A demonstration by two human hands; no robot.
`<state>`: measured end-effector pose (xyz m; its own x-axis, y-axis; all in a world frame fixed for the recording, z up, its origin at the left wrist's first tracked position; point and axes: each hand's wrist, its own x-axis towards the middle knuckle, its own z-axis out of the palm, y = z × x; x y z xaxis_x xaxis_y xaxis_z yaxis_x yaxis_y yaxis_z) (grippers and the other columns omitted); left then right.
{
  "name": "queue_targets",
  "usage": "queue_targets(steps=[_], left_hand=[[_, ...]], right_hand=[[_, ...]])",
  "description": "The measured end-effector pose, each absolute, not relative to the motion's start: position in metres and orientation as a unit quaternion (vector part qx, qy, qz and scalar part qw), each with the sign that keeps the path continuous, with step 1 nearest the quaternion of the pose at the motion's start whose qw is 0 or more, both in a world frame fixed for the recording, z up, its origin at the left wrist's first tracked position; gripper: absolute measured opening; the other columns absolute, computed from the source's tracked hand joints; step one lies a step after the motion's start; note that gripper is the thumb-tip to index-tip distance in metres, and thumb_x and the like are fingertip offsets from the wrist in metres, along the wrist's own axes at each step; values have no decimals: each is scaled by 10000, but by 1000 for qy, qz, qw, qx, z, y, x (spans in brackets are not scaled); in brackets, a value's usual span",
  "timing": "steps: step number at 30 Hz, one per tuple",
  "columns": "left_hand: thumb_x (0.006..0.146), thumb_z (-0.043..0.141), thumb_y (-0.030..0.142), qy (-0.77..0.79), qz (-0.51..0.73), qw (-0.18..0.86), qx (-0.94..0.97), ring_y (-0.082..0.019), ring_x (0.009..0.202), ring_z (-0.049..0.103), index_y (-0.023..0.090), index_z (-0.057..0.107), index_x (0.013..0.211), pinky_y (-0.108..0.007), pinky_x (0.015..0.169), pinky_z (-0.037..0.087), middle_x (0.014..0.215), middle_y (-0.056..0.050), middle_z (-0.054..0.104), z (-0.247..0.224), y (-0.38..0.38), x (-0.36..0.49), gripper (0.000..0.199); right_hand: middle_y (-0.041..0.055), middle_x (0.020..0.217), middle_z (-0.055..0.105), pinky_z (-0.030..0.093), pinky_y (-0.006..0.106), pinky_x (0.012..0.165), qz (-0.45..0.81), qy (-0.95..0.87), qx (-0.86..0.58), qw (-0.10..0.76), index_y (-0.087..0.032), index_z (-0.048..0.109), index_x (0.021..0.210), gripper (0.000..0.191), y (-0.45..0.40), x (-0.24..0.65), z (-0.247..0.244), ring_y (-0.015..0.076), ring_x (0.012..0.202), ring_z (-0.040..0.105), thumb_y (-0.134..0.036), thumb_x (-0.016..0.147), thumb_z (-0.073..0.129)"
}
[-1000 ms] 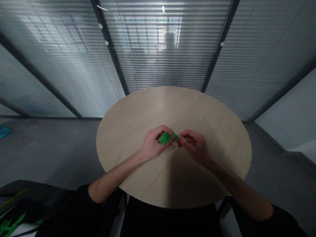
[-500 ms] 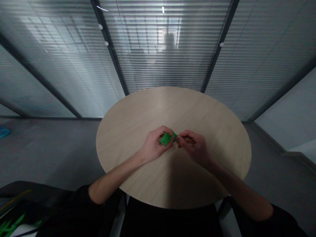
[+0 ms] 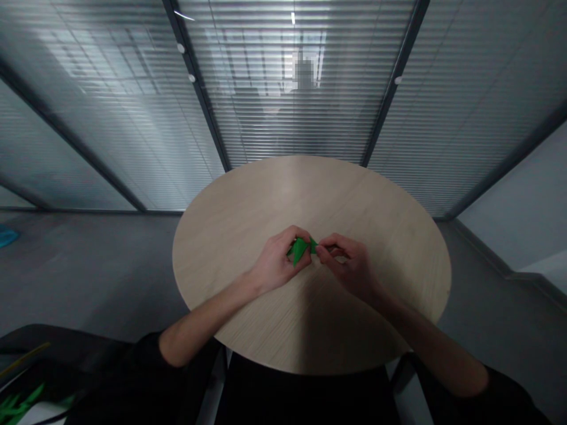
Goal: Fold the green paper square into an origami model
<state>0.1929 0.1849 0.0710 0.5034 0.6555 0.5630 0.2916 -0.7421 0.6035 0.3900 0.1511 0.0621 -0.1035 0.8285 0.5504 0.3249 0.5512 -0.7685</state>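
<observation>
As both hands (image 3: 277, 261) pinch green paper (image 3: 300, 249), a dark bag (image 3: 48, 360) (green inside) sits left.

A round counter (image 3: 310, 189) with a pale, fine-grained wood top stands on a grey floor (image 3: 88, 277), and a broad shadow falls across its near half. A blue thing (image 3: 6, 236) lies on the floor at the far left, cut off by the frame. In the lower left corner, a dark surface (image 3: 44, 354) carries green pieces (image 3: 20, 395) and a thin yellow strip (image 3: 26, 357), too dim to make out further.
</observation>
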Motion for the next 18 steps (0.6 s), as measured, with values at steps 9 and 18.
queue_targets(steps=[9,18], left_hand=[[954,603,217,279,404,167,855,-160,835,664,185,574,1061,-297,753,539,960,-52,694,71,184,194,115],[953,622,239,270,416,149,856,-160,844,662,187,574,1072,-295,747,549,960,-50,686,67,184,194,138]], right_hand=[[20,735,713,536,206,532,247,-696,-433,517,-187,698,846,181,152,390,59,121,591,660,-335,938,648],[11,717,704,542,212,529,280,-687,-435,510,-183,715,849,184,153,389,57,116,571,648,-341,921,654]])
